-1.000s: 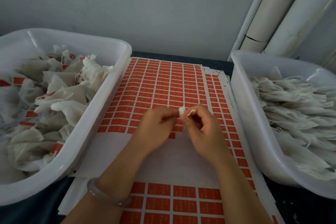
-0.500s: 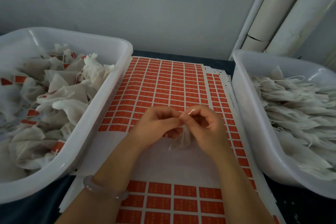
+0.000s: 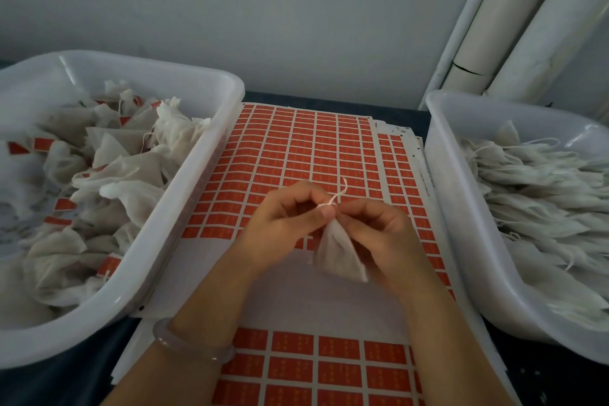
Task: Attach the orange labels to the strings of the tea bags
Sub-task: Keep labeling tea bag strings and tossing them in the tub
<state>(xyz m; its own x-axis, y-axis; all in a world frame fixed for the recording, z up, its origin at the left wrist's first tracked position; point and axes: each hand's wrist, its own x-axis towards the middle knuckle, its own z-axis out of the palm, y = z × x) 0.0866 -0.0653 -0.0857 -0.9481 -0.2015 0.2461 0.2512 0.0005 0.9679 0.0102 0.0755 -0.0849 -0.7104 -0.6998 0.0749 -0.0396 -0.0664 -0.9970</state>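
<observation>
Dark bench (image 3: 329,99) runs up to a plain grey wall, and over its middle a single white tea bag (image 3: 339,257) hangs point-up between the person's two hands. Its string (image 3: 340,195) curls up free above the knuckles. The left hand (image 3: 280,224) pinches that string between thumb and forefinger right at the bag's tip. The right hand (image 3: 385,234) has its fingers curled in against the bag's upper right edge, holding it; both hands meet at the tip. Under them lies a sheet of orange labels (image 3: 296,148), rows full toward the far edge and peeled bare under the wrists, with a second sheet (image 3: 329,369) showing at the near edge. A pale bangle (image 3: 194,344) sits on the left wrist. Along the bench's left edge a white tub (image 3: 184,194) holds tagged bags (image 3: 115,181), orange tabs showing among them. Along the right edge another tub (image 3: 461,208) holds plain bags (image 3: 543,194) lying flat. White pipes (image 3: 514,26) climb the far right corner.
</observation>
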